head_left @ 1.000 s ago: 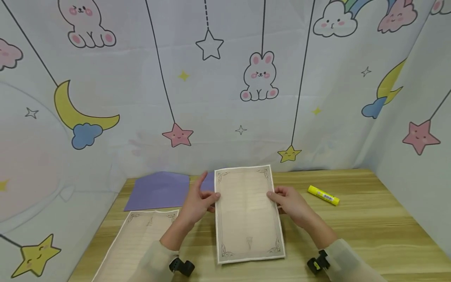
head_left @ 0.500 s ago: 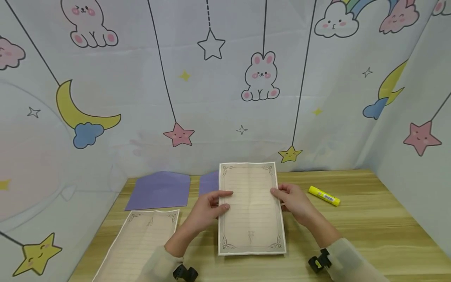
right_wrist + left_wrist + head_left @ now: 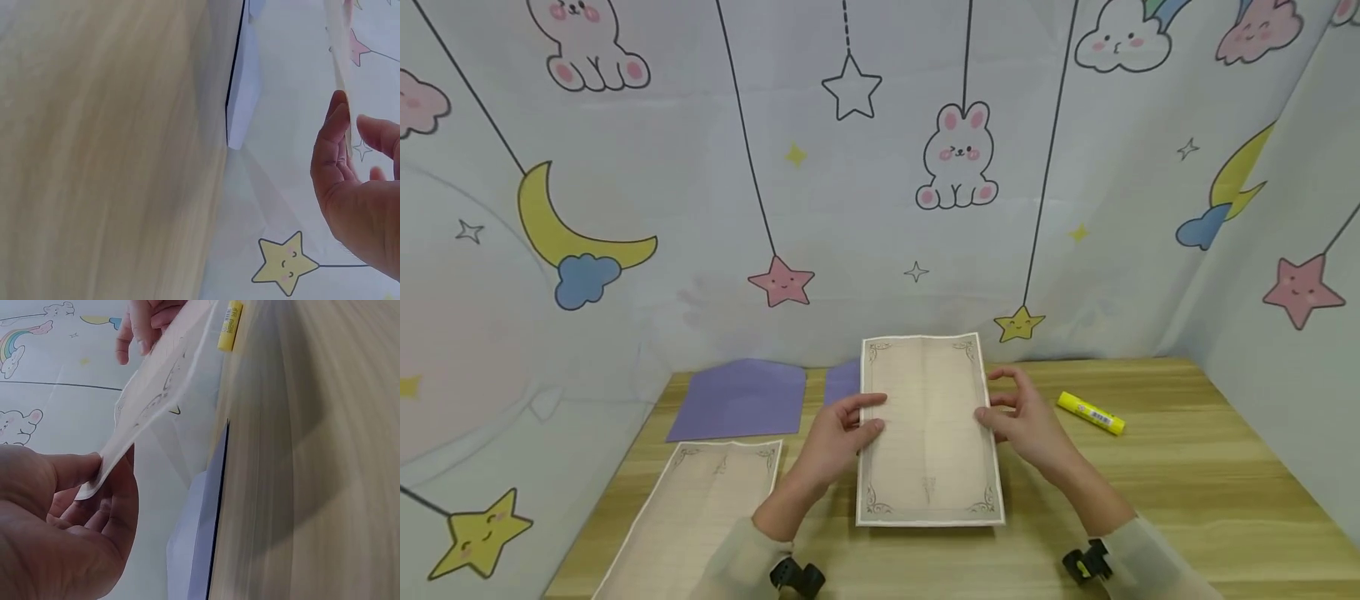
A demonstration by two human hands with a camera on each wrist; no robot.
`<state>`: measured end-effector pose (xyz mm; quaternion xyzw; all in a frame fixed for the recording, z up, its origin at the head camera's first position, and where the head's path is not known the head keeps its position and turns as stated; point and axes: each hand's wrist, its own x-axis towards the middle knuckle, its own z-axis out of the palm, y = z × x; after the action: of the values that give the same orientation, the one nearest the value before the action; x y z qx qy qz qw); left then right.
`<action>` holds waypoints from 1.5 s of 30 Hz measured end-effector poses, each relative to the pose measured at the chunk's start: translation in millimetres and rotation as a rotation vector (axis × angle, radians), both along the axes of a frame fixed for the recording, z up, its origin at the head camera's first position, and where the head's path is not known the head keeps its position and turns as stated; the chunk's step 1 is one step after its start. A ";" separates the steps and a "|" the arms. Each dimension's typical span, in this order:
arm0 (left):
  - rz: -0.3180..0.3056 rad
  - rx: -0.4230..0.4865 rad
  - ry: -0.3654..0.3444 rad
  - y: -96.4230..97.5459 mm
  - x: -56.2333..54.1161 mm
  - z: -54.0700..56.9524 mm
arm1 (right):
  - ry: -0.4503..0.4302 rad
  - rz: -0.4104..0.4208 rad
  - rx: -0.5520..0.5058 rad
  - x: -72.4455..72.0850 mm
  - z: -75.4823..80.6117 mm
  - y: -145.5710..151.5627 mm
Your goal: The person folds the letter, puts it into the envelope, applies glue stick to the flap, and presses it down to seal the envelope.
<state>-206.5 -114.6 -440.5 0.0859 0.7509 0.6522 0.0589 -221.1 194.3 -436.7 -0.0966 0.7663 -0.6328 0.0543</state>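
Observation:
A cream sheet of letter paper (image 3: 928, 425) with ornate corners is held up over the table between both hands. My left hand (image 3: 835, 446) pinches its left edge, thumb in front and fingers curled behind, as the left wrist view shows with the sheet's edge (image 3: 137, 419). On the opposite edge my right hand (image 3: 1030, 425) holds the sheet with the thumb at its front, the index finger lifted off. In the right wrist view the sheet shows edge-on, fingers (image 3: 331, 134) lying along its back.
A second cream sheet (image 3: 707, 508) lies at the left front of the wooden table (image 3: 1150, 500). Behind it is a purple envelope (image 3: 741, 400); another purple piece (image 3: 842, 383) is partly hidden by the raised sheet. A yellow glue stick (image 3: 1090, 413) lies right. A printed cloth (image 3: 865, 217) hangs behind.
The sheet has risen slightly and tilted. My left hand has shifted its grip, its index finger coming down onto the sheet's front. The right index finger has lifted away from the edge.

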 end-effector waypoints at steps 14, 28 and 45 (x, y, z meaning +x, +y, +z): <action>0.065 0.000 -0.002 1.4 -5.8 8.1 | 0.034 0.012 0.128 -0.6 1.6 1.3; 0.061 -0.017 0.012 -4.3 -3.0 6.0 | 0.000 0.020 0.133 1.5 1.3 4.5; 0.085 -0.292 0.262 -9.7 3.1 19.6 | 0.320 -0.005 0.391 7.0 16.2 2.6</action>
<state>-203.3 -124.4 -420.8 0.1289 0.8416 0.5216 -0.0552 -214.1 196.9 -420.4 -0.1815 0.8731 -0.4495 -0.0515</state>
